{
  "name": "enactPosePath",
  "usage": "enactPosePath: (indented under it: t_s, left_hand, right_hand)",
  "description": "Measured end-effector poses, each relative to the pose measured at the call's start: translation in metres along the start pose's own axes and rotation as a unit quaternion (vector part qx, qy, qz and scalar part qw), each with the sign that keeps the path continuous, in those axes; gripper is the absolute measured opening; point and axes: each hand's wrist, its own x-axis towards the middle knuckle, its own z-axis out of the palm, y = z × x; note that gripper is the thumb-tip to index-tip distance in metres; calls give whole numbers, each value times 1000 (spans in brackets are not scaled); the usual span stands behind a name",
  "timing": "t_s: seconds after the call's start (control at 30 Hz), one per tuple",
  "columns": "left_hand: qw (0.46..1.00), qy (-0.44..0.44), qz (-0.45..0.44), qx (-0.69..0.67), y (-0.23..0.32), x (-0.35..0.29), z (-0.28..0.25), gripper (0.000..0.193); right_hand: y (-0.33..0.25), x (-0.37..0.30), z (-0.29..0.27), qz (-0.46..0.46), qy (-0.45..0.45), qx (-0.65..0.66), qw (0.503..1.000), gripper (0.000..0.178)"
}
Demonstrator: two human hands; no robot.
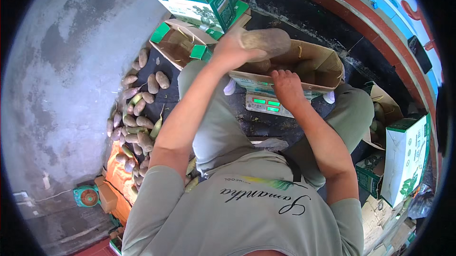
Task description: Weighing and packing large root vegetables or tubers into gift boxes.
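- Below the near edge of the open carton (329, 72), a lit scale (266, 106)
- At that edge, the right hand (288, 88); grip cannot be told
- Above the carton's left end, the left hand (232, 53) holding a brown tuber (269, 42)
- Beyond, a green-and-white box (195, 10)

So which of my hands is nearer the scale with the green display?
Your right hand: it's at the near rim of the carton, above the scale. Your left hand is farther, by the carton's left end, holding a brown vegetable.
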Motion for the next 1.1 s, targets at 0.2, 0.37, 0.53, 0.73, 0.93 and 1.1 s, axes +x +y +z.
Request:
enactPosePath:
  t_s: [0.2, 0.37, 0.53, 0.73, 0.93, 1.1]
  left_hand:
    - [999, -26, 30, 0, -44, 25, 59, 62]
    - [993, 74, 91, -19, -21, 2, 30, 44]
    - [965, 233, 116, -30, -26, -46, -21, 29]
    - [923, 377, -34, -64, -94, -112, -63, 20]
    - [934, 297, -155, 125, -230, -215, -25, 16]
    - [900, 112, -390, 162, -296, -323, 46, 29]
  right_hand:
    - [-1, 4, -3, -8, -4, 18, 1000, 11]
    - [3, 5, -1, 6, 43, 16, 999, 11]
    - [3, 7, 3, -3, 63, 39, 997, 8]
    - [10, 10, 2, -7, 58, 61, 996, 9]
    - [14, 13, 0, -18, 61, 109, 992, 20]
    - [19, 7, -6, 20, 77, 99, 992, 16]
